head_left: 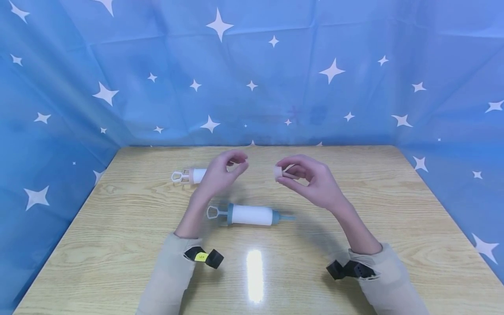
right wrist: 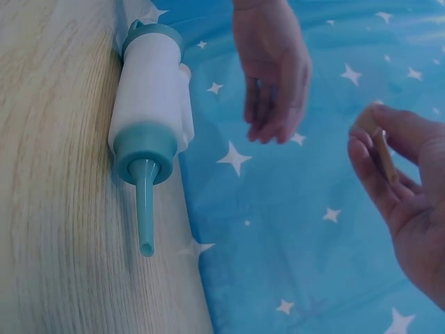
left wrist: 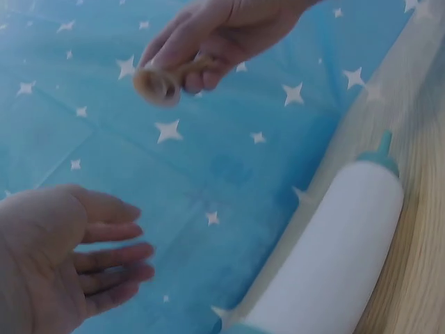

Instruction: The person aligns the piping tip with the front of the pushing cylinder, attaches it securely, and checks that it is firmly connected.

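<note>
My right hand (head_left: 311,177) pinches a small beige nozzle cap (head_left: 278,173) between thumb and fingers, above the table. Its round hollow end points left, and the narrow spout (right wrist: 384,156) runs back under the palm. Across from it, my left hand (head_left: 226,168) holds nothing; its fingers (left wrist: 115,257) are loosely extended. Behind the left hand lies a white syringe-like dispenser (head_left: 199,176) with a pale pinkish collar and a loop handle; its front end is hidden by that hand. A white dispenser with teal ends (head_left: 252,215) lies nearer, its teal spout pointing right.
Both dispensers lie on a wood-grain table (head_left: 393,210). A blue curtain with white stars (head_left: 252,78) hangs behind the table and along its sides. Black wrist cameras (head_left: 214,259) sit on both sleeves.
</note>
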Demonstrator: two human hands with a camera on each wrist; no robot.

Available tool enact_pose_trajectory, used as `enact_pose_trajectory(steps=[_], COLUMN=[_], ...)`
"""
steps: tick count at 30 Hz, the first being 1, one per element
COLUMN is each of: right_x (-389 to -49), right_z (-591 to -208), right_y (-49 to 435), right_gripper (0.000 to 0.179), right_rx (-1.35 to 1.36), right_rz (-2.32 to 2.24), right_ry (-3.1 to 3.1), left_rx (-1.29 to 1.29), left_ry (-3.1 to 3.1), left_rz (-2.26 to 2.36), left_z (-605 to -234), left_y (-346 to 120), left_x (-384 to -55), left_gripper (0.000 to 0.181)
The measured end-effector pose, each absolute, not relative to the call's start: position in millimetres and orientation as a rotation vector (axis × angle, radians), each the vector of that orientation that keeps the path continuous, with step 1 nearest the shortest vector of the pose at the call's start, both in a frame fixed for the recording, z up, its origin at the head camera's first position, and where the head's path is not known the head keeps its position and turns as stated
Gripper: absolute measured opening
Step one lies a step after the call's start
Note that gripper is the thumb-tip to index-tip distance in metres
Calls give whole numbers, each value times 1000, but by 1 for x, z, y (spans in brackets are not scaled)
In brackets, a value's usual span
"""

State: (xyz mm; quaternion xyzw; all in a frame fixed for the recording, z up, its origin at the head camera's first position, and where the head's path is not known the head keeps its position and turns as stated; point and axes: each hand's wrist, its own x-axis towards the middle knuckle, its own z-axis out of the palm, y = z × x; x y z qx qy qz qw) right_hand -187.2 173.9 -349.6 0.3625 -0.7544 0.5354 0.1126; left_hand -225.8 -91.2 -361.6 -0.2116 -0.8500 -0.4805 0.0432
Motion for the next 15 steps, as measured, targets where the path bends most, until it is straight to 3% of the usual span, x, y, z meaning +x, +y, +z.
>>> enact_pose_trajectory(steps=[15], right_x=[-186], right_z=[-349], right_y=[175], right_gripper=[38], right_rx=[1033], right_rz=[1538], right_ry=[-2244], left_rx=[-421], left_ry=[-2898], left_rz=[-1078], left_z=[-387], left_y=[-135], left_x=[-242], left_gripper=[49])
